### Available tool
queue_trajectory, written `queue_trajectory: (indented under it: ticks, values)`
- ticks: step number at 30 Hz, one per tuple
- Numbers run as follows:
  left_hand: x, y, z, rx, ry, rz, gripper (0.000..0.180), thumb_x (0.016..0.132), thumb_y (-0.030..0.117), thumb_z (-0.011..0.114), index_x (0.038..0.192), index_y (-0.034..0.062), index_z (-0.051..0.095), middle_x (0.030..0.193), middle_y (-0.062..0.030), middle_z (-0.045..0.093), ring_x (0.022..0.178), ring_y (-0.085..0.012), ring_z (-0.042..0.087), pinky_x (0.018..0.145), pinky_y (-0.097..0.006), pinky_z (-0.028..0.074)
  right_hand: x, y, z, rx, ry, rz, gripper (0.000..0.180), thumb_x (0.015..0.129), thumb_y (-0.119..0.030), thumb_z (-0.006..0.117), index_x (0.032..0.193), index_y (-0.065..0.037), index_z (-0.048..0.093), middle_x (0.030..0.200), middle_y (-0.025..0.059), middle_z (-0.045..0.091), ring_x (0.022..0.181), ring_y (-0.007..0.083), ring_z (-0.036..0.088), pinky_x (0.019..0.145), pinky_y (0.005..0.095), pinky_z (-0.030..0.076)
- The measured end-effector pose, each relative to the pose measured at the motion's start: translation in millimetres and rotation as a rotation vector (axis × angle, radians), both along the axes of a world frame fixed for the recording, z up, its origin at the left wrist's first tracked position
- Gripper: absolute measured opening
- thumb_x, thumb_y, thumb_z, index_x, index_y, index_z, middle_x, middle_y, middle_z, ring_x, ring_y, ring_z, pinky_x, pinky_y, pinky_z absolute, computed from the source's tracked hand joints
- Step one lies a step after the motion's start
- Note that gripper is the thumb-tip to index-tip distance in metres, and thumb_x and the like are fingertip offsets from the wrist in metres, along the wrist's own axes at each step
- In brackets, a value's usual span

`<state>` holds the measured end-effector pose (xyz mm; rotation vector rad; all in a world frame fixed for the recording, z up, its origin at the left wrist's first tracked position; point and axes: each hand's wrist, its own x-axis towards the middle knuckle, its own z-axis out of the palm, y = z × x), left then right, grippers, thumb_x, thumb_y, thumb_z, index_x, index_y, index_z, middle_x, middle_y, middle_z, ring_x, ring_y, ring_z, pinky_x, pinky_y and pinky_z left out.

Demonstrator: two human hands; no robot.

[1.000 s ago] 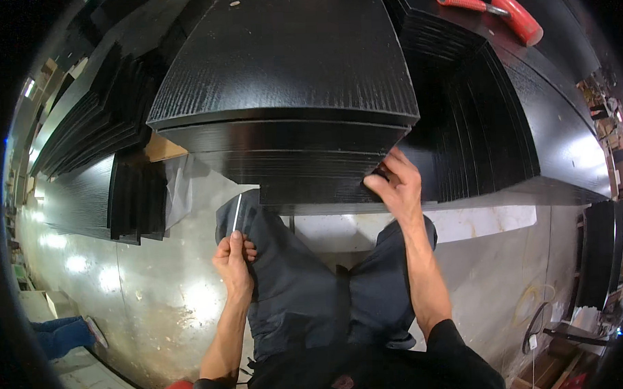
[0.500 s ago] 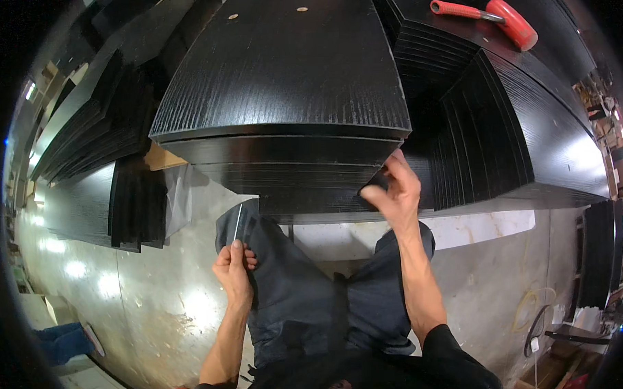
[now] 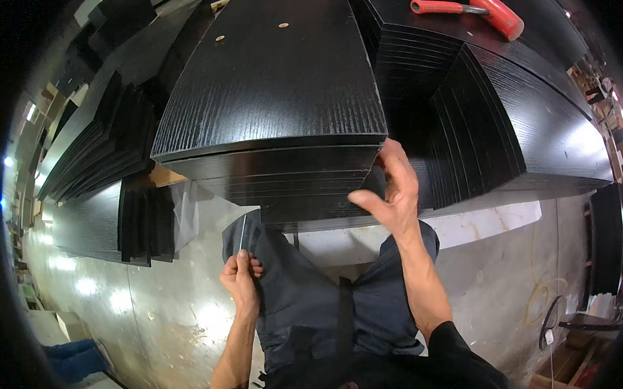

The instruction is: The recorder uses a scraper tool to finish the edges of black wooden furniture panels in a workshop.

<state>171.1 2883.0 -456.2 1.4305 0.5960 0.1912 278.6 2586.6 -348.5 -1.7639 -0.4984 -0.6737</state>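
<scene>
A stack of black wood-grain panels [image 3: 280, 93] lies on the bench in front of me, its front edges facing me. My right hand [image 3: 390, 192] is at the stack's front right corner, fingers spread and touching the panel edges, gripping nothing. Lower down by my thigh, my left hand [image 3: 240, 276] is closed on a thin grey metal strip [image 3: 243, 232] that points upward toward the underside of the stack. My grey trousers show beneath both hands.
More black panels [image 3: 501, 112] fan out to the right, and a red-handled mallet [image 3: 476, 7] rests on them at the top. Further stacks of black panels [image 3: 91, 161] stand at the left. Shiny grey floor [image 3: 144, 317] lies below; a cable [image 3: 549, 320] is at the lower right.
My right hand has lifted slightly off the stack's corner and opened its fingers wider. My left hand with the strip has stayed near my thigh.
</scene>
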Motion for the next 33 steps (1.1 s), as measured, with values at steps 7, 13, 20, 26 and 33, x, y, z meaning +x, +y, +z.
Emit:
queue_trajectory:
  ticks: [7, 13, 20, 26, 33]
  values:
    - [0.5, -0.2, -1.2, 0.028, 0.007, -0.004, 0.03, 0.097, 0.026, 0.064, 0.077, 0.0022, 0.063, 0.069, -0.0059, 0.063, 0.055, -0.0105, 0.055, 0.052, -0.023, 0.043, 6.0, 6.5, 7.7, 0.138, 0.015, -0.023, 0.046, 0.075, -0.012, 0.082, 0.117, 0.002, 0.068, 0.123, 0.0141, 0.062, 0.108, 0.0223, 0.061, 0.08, 0.0296, 0.055]
    - [0.5, 0.7, 1.9, 0.009, -0.002, -0.007, 0.033, 0.096, 0.027, 0.065, 0.078, -0.0009, 0.063, 0.068, -0.0069, 0.063, 0.056, -0.0111, 0.056, 0.053, -0.024, 0.044, 8.8, -13.7, -11.1, 0.319, 0.275, 0.035, 0.039, 0.081, -0.013, 0.076, 0.116, 0.001, 0.069, 0.123, 0.0138, 0.063, 0.107, 0.0221, 0.06, 0.09, 0.0312, 0.05]
    - [-0.6, 1.2, 1.6, -0.01, -0.003, 0.007, 0.033, 0.096, 0.027, 0.065, 0.081, -0.0021, 0.065, 0.067, -0.007, 0.063, 0.055, -0.0108, 0.056, 0.053, -0.023, 0.044, 5.6, 22.3, 27.3, 0.238, -0.058, -0.021, 0.077, 0.07, -0.023, 0.087, 0.135, 0.0, 0.054, 0.128, 0.0139, 0.056, 0.116, 0.0228, 0.055, 0.093, 0.033, 0.048]
    - [-0.9, 1.6, -1.5, -0.013, -0.019, -0.005, 0.033, 0.096, 0.027, 0.065, 0.081, -0.0018, 0.064, 0.067, -0.007, 0.063, 0.055, -0.0109, 0.055, 0.053, -0.023, 0.044, 13.3, 27.1, 35.1, 0.342, -0.042, -0.008, 0.067, 0.073, -0.018, 0.085, 0.131, 0.001, 0.059, 0.126, 0.0136, 0.057, 0.114, 0.0213, 0.056, 0.093, 0.0317, 0.047]
    - [-2.3, 4.2, -3.5, -0.033, -0.031, 0.004, 0.033, 0.096, 0.027, 0.065, 0.08, -0.0016, 0.064, 0.067, -0.0072, 0.063, 0.055, -0.011, 0.056, 0.052, -0.023, 0.044, 10.8, 24.1, 30.8, 0.407, -0.039, 0.022, 0.046, 0.085, -0.023, 0.075, 0.122, 0.003, 0.066, 0.126, 0.0139, 0.059, 0.11, 0.0203, 0.057, 0.097, 0.0297, 0.043]
